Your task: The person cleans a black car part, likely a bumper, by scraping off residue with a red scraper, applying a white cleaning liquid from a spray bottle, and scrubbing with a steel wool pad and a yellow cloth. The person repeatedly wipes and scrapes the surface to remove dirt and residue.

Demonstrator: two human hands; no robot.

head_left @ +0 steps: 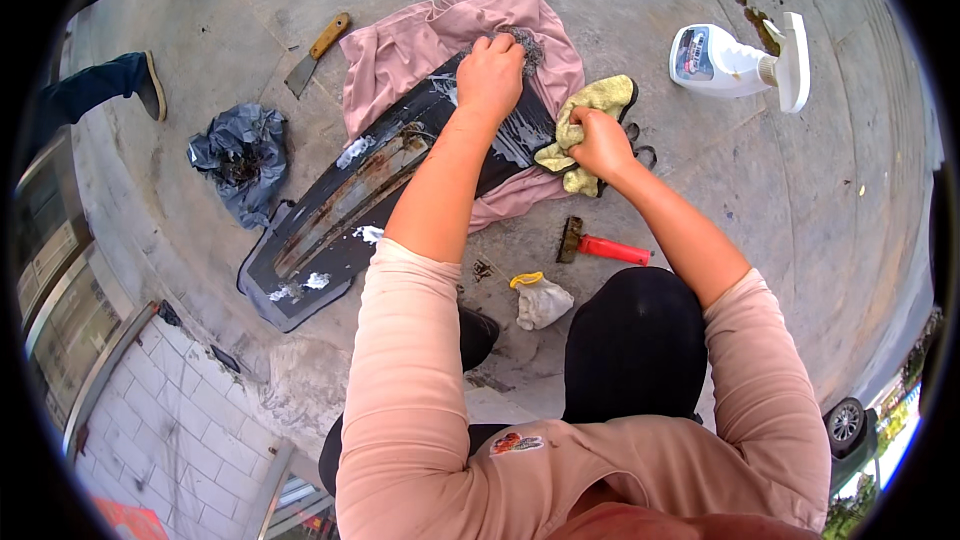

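Note:
A long black panel [465, 132] lies slanted on the ground, with a worn brown strip along it and patches of white foam. Its far end rests on a pink cloth [458, 8]. At that end my left hand [490, 78] is closed on a grey scouring pad [528, 50], which looks like steel wool and presses against the panel. My right hand [602, 145] grips a yellow-green cloth [605, 98] with dark edging at the panel's right corner. Part of the panel is hidden behind my left forearm.
A scraper [318, 52] and a crumpled dark plastic bag [243, 155] lie to the left. A red-handled brush [605, 248] and a small white bundle [542, 302] sit near my knee. A white spray bottle [735, 62] lies far right. Another person's legs [105, 90] show at left.

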